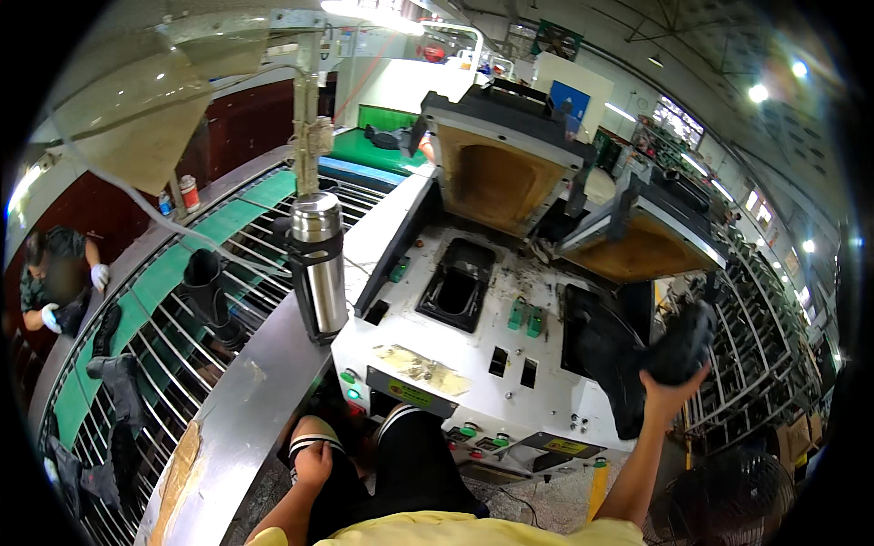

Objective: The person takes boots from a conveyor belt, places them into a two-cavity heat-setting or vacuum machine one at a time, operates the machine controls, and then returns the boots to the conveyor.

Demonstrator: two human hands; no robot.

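Boot (637,355) clamped in right hand (669,387) fingers | left hand (314,464) curled empty on knee | steel flask (319,264) beside white press (473,355)

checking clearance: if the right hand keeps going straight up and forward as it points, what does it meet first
Likely the raised press lid with its tan underside. The right hand holds a dark boot just below it, though depth is unclear.

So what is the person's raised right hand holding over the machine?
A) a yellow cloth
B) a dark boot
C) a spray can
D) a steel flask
B: the right hand grips a dark boot beside the white machine, while the steel flask stands untouched on the metal ledge further left.
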